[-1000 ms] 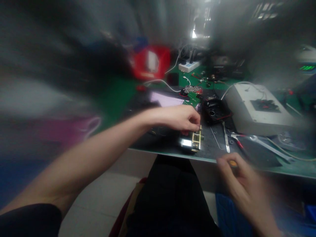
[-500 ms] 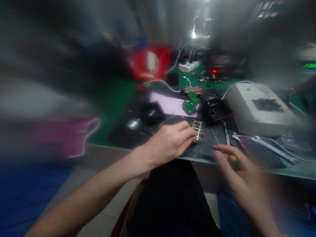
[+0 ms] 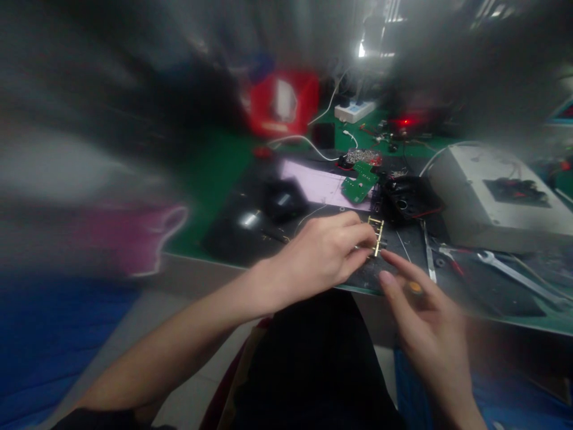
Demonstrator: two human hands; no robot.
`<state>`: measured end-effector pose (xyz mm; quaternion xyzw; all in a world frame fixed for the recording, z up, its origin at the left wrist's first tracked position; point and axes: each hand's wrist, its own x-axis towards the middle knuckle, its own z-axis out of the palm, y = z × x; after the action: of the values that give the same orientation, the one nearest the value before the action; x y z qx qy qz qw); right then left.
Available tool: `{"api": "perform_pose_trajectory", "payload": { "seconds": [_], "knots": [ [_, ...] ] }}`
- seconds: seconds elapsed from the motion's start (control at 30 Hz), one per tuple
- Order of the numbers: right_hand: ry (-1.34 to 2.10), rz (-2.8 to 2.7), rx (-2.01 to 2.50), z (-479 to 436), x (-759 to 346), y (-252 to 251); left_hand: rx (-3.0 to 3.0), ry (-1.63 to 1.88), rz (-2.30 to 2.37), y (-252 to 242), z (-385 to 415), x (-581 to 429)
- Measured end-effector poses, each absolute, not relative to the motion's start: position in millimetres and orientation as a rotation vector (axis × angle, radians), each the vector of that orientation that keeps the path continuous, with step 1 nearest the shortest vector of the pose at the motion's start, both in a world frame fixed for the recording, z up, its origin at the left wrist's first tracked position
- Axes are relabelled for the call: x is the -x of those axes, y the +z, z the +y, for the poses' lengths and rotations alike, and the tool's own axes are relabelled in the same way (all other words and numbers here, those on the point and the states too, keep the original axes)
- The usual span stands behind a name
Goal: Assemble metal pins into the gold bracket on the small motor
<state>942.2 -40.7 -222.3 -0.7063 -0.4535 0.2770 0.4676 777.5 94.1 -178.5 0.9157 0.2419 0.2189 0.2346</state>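
My left hand [image 3: 338,248] reaches over the front of the dark mat, its fingers closed on a small brass-coloured metal frame [image 3: 378,239] with ladder-like bars. Part of the frame is hidden behind those fingers. Close to its lower right end is my right hand [image 3: 427,316], thumb and forefinger apart. A round orange-ended object [image 3: 415,288] shows within the right hand's curled fingers; its kind is not clear. Beyond the frame, a green circuit board [image 3: 359,184] rests partly on a pale pink sheet [image 3: 308,182]. A black housing [image 3: 412,200] lies beside the board.
On the right stand a pale boxy device [image 3: 487,185] and, before it, a wrench [image 3: 514,272] and tweezers [image 3: 428,251]. A red bin [image 3: 284,104] and a white power strip [image 3: 354,111] are at the back. The bench's front edge [image 3: 215,263] runs below my hands.
My right hand has come in leftward to the brass-coloured frame, with the orange-ended object moving along with it. My left hand keeps its hold on the frame. The view has shifted slightly.
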Motion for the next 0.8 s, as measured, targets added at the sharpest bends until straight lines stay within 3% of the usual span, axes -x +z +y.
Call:
{"api": "perform_pose_trajectory", "payload": {
  "seconds": [0.8],
  "knots": [
    [0.734, -1.176, 1.668, -44, -947, -224, -2.582, 0.621, 0.614, -187, 90, -777]
  ]
}}
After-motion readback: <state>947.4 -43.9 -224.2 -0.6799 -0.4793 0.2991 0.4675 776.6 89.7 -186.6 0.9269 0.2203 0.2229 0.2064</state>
